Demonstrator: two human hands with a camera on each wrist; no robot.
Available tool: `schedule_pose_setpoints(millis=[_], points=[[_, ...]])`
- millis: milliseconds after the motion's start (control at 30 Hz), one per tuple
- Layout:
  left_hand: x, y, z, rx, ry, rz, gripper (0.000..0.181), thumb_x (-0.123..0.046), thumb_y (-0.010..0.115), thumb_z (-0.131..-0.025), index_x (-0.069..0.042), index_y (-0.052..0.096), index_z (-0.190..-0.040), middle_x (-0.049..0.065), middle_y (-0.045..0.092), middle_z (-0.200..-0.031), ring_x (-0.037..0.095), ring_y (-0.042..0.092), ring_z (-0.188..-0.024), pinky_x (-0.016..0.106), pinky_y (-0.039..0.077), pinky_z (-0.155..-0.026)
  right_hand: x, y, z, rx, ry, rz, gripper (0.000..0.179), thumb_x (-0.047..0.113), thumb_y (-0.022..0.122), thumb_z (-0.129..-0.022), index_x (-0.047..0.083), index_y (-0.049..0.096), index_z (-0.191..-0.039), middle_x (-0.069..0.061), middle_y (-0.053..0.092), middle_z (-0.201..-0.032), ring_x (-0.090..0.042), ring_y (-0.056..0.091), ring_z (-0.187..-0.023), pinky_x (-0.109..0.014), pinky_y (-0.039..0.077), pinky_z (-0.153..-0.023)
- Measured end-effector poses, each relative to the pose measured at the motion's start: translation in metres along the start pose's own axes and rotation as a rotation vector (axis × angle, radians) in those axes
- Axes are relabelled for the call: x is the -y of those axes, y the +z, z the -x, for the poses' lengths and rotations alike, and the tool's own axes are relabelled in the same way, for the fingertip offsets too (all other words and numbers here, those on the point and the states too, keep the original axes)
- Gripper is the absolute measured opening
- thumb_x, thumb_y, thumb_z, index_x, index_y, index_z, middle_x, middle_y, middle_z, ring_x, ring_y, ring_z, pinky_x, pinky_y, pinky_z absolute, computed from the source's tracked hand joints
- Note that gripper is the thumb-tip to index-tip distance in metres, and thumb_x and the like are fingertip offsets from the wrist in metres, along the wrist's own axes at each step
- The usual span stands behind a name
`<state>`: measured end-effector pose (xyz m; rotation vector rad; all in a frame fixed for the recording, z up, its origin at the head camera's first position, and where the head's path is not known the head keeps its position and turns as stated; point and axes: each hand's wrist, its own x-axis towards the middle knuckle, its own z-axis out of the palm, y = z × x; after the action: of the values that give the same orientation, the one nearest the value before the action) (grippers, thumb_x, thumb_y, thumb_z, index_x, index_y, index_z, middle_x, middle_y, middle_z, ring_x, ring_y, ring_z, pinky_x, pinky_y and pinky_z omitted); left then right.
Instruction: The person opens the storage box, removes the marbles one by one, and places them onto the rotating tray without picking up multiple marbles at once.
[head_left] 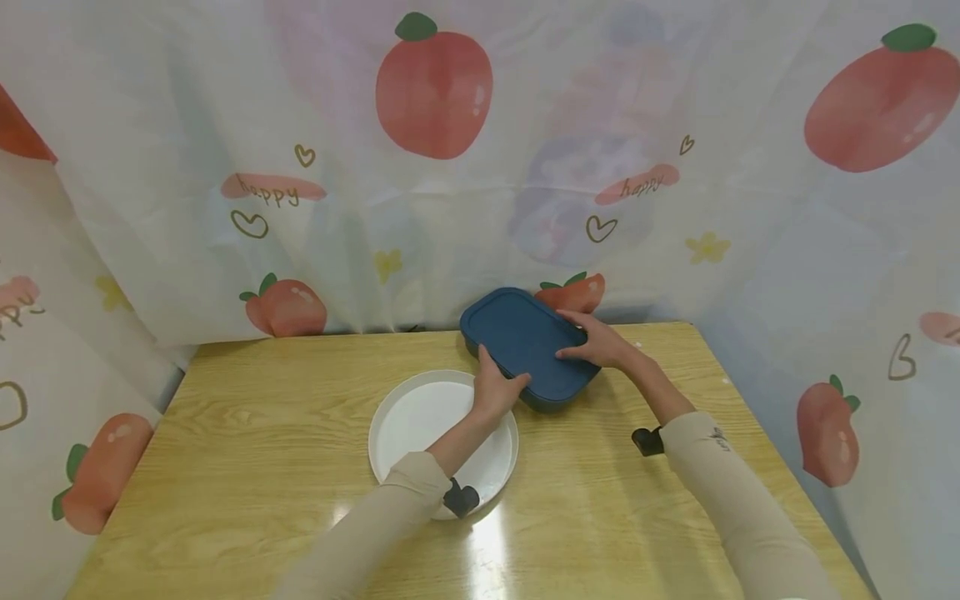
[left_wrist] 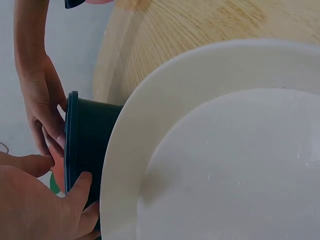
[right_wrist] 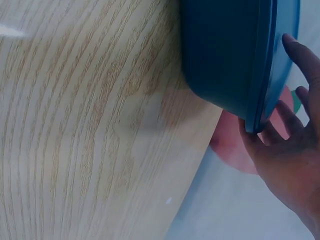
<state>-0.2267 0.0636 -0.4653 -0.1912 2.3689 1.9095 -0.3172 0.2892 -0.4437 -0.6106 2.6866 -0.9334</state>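
Note:
A dark blue lidded food container (head_left: 517, 329) lies at an angle near the back edge of the table, its lid on. With its thumb over the lid and fingers against the side wall, my left hand (head_left: 497, 392) grips the near long side. My right hand (head_left: 602, 344) pinches the lid's rim at the right end; the right wrist view shows the thumb on top and fingers at the rim (right_wrist: 260, 90). Close in front of the container, beneath my left forearm, is a round white plate (head_left: 380, 425) with a raised rim.
The wooden table (head_left: 247, 433) has its back edge against a white curtain (head_left: 345, 100) printed with peaches and hearts, which also hangs along both sides. A black wrist device (head_left: 461, 497) sits at the left cuff, another (head_left: 648, 441) at the right.

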Motion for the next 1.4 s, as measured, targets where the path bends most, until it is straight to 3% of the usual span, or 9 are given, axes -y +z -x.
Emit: schedule_pose_setpoints(millis=[300,567,700,800,900,1100,1233,1400], points=[[-0.004,0.013,0.004,0.021,-0.05,-0.013,0.101,-0.007,0.073,-0.089,0.001,0.0,-0.158,0.025,0.019,-0.161,0.037,0.025,-0.146,0.043,0.029,-0.114,-0.007,-0.005,0.01,0.029,0.032,-0.048,0.087,0.023,0.076,-0.091,-0.001,0.024,-0.156,-0.032,0.021,-0.157,-0.053,0.023,-0.141,-0.065,0.03,-0.106],[-0.006,0.023,0.008,0.047,-0.068,0.04,0.102,0.005,0.071,-0.084,0.001,0.001,-0.158,0.023,0.018,-0.161,0.037,0.027,-0.145,0.041,0.036,-0.111,-0.017,-0.01,0.022,0.124,0.143,-0.08,0.097,0.028,0.074,-0.092,-0.002,0.009,-0.158,-0.035,0.012,-0.158,-0.054,0.021,-0.141,-0.064,0.03,-0.107],[-0.008,0.027,0.008,0.074,-0.121,0.129,0.104,0.011,0.068,-0.085,-0.008,-0.002,-0.16,0.023,0.021,-0.161,0.038,0.045,-0.133,0.043,0.053,-0.091,-0.017,-0.013,0.029,0.146,0.178,-0.15,0.098,0.028,0.073,-0.092,0.001,0.006,-0.159,-0.035,0.012,-0.157,-0.054,0.022,-0.14,-0.064,0.032,-0.106],[-0.01,0.027,0.01,0.089,-0.164,0.192,0.107,0.015,0.065,-0.084,-0.014,-0.003,-0.161,0.024,0.025,-0.159,0.037,0.057,-0.118,0.045,0.058,-0.075,-0.017,-0.015,0.032,0.164,0.199,-0.19,0.098,0.026,0.072,-0.093,0.002,0.003,-0.159,-0.035,0.012,-0.156,-0.055,0.024,-0.139,-0.064,0.034,-0.105],[-0.01,0.028,0.011,0.09,-0.184,0.218,0.108,0.018,0.064,-0.082,-0.015,-0.003,-0.161,0.026,0.026,-0.157,0.037,0.059,-0.115,0.046,0.058,-0.076,-0.018,-0.016,0.035,0.183,0.211,-0.241,0.099,0.024,0.072,-0.093,0.001,0.001,-0.159,-0.036,0.011,-0.156,-0.056,0.026,-0.137,-0.063,0.036,-0.103],[-0.01,0.03,0.015,0.1,-0.181,0.289,0.107,0.023,0.057,-0.081,-0.015,-0.002,-0.161,0.024,0.018,-0.161,0.043,0.046,-0.13,0.047,0.057,-0.081,-0.019,-0.018,0.042,0.193,0.24,-0.368,0.095,0.013,0.07,-0.094,0.007,0.002,-0.16,-0.032,0.008,-0.158,-0.055,0.032,-0.135,-0.06,0.042,-0.1],[-0.007,0.032,0.016,0.102,-0.176,0.291,0.103,0.023,0.055,-0.081,-0.015,0.002,-0.162,0.022,0.017,-0.162,0.042,0.043,-0.134,0.046,0.056,-0.083,-0.02,-0.018,0.049,0.184,0.24,-0.386,0.093,0.011,0.07,-0.094,0.009,0.005,-0.161,-0.032,0.01,-0.158,-0.054,0.036,-0.133,-0.057,0.046,-0.096],[-0.006,0.032,0.021,0.102,-0.172,0.267,0.096,0.018,0.059,-0.085,-0.012,0.008,-0.161,0.023,0.023,-0.16,0.039,0.048,-0.13,0.044,0.056,-0.083,-0.018,-0.017,0.058,0.154,0.229,-0.38,0.093,0.014,0.072,-0.093,0.009,0.007,-0.161,-0.032,0.013,-0.157,-0.053,0.04,-0.131,-0.056,0.048,-0.094]])
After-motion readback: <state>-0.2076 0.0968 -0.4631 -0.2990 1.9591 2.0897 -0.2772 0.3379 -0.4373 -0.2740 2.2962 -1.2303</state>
